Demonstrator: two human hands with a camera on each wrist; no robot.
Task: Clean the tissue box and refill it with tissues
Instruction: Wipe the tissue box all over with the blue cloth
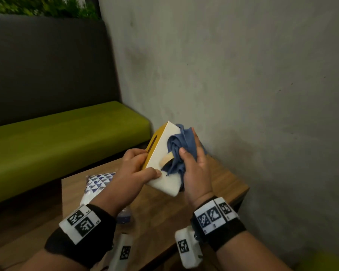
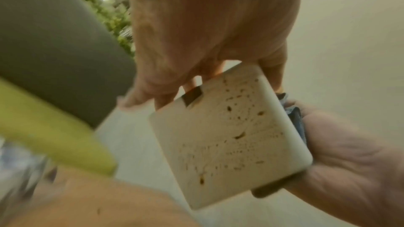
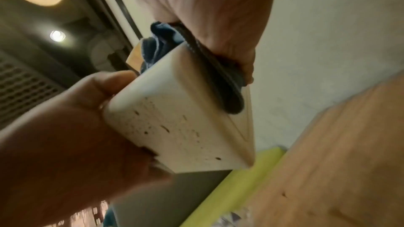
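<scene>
The tissue box is white with a yellow slotted top and hangs tilted above the wooden table. My left hand grips its near left edge, thumb on the white side and fingers on the yellow top. My right hand holds a bunched blue cloth against the box's right side. In the left wrist view the box's end face is dotted with brown specks, and the cloth shows at its edge. In the right wrist view the cloth lies between my right palm and the box.
A tissue pack with a blue-and-white triangle pattern lies on the table's left part. A clear item with a blue part sits near my left wrist. A green bench runs behind the table. A grey wall stands close on the right.
</scene>
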